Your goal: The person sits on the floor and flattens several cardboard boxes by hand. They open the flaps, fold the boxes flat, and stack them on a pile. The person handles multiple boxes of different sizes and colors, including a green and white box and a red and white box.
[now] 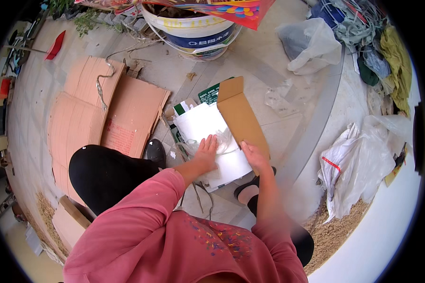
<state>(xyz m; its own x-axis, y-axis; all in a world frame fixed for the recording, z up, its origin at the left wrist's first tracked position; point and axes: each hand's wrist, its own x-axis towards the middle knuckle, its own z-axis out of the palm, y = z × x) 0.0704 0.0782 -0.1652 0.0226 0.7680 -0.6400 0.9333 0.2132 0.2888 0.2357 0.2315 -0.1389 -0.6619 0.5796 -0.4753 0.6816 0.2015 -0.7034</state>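
A stack of flattened cartons and white cardboard sheets (202,123) lies on the floor between my feet, with green printed pieces at its far edge. My left hand (207,152) presses flat on the stack, over a crumpled clear plastic bag (225,139). On the right, my right hand (253,154) grips the near left edge of a folded brown cardboard piece (241,116), which stands tilted along the stack's right side. Dark cords (202,198) stick out from under the stack's near side.
Large flattened cardboard boxes (85,106) lie at the left, a twisted rope (100,86) on them. A white bucket (198,33) stands ahead. Plastic bags (313,46), sacking (340,159) and mixed scrap (361,35) lie at the right. A red dustpan (56,46) is at the far left.
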